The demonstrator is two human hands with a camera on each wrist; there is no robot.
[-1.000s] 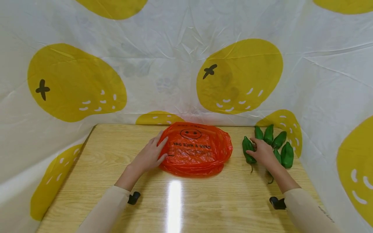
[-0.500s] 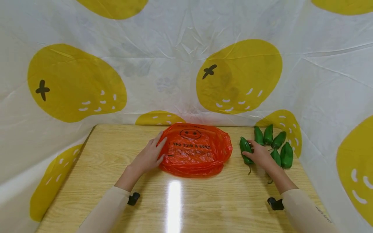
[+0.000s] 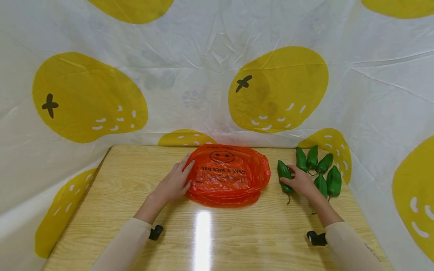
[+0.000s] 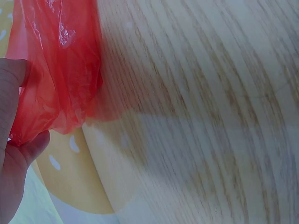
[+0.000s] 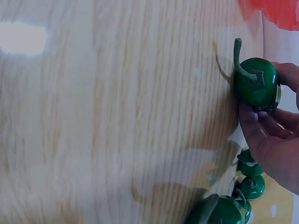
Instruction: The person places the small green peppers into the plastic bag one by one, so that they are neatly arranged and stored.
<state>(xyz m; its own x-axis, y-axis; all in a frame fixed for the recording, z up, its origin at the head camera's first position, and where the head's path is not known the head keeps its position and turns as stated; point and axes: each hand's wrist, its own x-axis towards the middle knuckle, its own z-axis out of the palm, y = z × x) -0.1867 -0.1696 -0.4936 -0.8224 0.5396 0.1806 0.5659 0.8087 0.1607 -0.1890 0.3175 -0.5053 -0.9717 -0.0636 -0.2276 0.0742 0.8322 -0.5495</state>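
Note:
A red plastic bag (image 3: pixel 222 177) with a printed smiling face lies on the wooden table, its rim bunched up around it. At its left side rests my left hand (image 3: pixel 174 180), fingers spread and touching the plastic; the left wrist view has the bag (image 4: pixel 58 70) between finger and thumb. My right hand (image 3: pixel 300 180) holds a green pepper (image 3: pixel 284 175) between thumb and fingers, to the right of the bag. The right wrist view has this pepper (image 5: pixel 257 84) stem end toward the camera, close over the table. Some fingers are hidden behind it.
Several more green peppers (image 3: pixel 324 162) lie grouped at the table's back right, beside the right hand. A white cloth (image 3: pixel 196 90) printed with yellow fruit hangs along the back and both sides of the table (image 3: pixel 244 237).
My right hand has moved slightly left with the green pepper, away from the other peppers and nearer the bag. The left hand and the bag have stayed about where they were.

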